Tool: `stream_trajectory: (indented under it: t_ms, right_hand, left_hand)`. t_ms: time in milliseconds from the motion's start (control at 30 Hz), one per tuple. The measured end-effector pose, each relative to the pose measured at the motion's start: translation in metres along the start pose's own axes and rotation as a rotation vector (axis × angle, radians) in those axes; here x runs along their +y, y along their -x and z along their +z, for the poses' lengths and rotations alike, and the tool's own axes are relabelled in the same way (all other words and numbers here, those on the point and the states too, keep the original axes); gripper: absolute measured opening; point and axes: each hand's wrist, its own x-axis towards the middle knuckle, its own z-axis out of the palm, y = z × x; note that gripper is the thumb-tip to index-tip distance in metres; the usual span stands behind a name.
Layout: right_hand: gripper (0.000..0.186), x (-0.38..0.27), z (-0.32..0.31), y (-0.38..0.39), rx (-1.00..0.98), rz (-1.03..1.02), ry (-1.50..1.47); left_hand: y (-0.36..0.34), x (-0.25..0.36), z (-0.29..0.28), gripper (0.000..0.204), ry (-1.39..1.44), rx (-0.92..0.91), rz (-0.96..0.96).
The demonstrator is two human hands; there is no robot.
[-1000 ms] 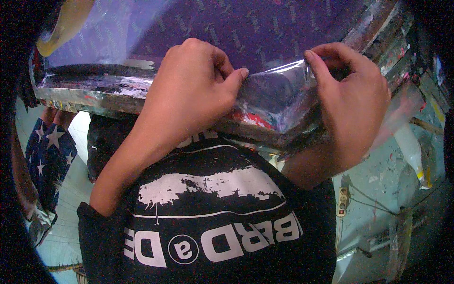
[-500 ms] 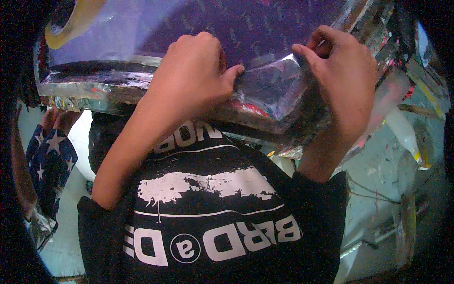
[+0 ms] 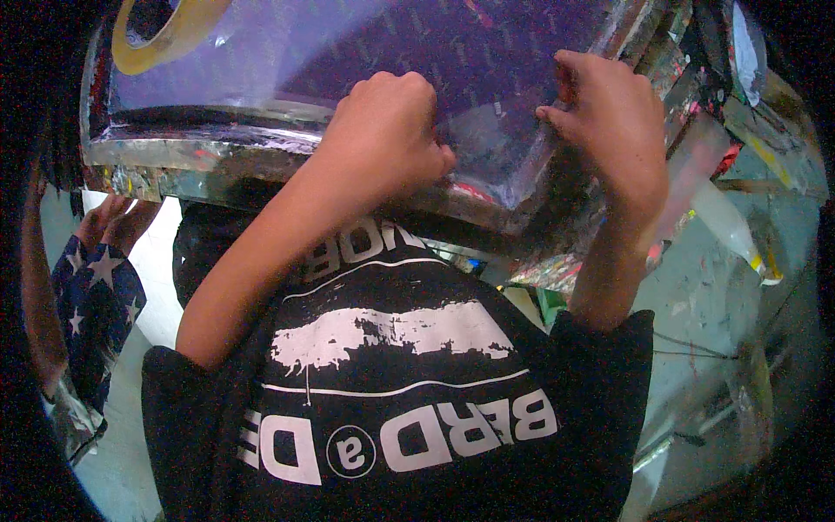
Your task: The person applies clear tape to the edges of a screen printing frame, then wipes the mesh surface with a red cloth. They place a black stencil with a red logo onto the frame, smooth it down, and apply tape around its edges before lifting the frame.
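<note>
My left hand (image 3: 383, 130) rests at the paint-smeared near rim of a frame (image 3: 217, 183) holding a purple panel (image 3: 470, 43). Its fingers are curled, and anything in them is hidden. My right hand (image 3: 613, 135) is over the frame's right corner, thumb and forefinger apart, with nothing visible between them. Glossy clear tape or film (image 3: 500, 178) lies along the near edge between my hands. A yellowish tape roll (image 3: 135, 61) sits at the panel's upper left.
Another person's hands (image 3: 117, 217) and starry dark blue cloth (image 3: 96, 304) are at the far left. Paint-stained boards (image 3: 765, 148) and a whitish bottle-like object (image 3: 735, 230) are at the right. My black printed shirt (image 3: 400, 461) fills the lower middle; cords cross behind at the right.
My right hand has shifted left and up and parted its thumb and forefinger, releasing the clear film it was lifting, which now lies lower. My left fingers have curled further.
</note>
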Motion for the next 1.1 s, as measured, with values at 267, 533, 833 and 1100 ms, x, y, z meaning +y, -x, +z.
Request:
stream_trajectory:
  t_ms: [267, 533, 833, 1100]
  right_hand:
    - [0.032, 0.016, 0.009, 0.005, 0.021, -0.058, -0.160]
    - [0.036, 0.003, 0.016, 0.006, 0.115, 0.108, -0.181]
    - [0.027, 0.020, 0.031, 0.004, 0.198, 0.129, -0.126]
    - [0.024, -0.050, -0.016, -0.064, 0.400, -0.045, -0.514]
  left_hand:
    - [0.013, 0.003, 0.011, 0.021, -0.073, 0.075, 0.452]
    - [0.015, -0.012, 0.042, 0.031, -0.143, 0.008, 1.048]
    - [0.006, -0.006, 0.038, 0.035, -0.323, -0.162, 1.022]
    - [0.009, -0.009, 0.066, 0.050, -0.207, -0.004, 1.160]
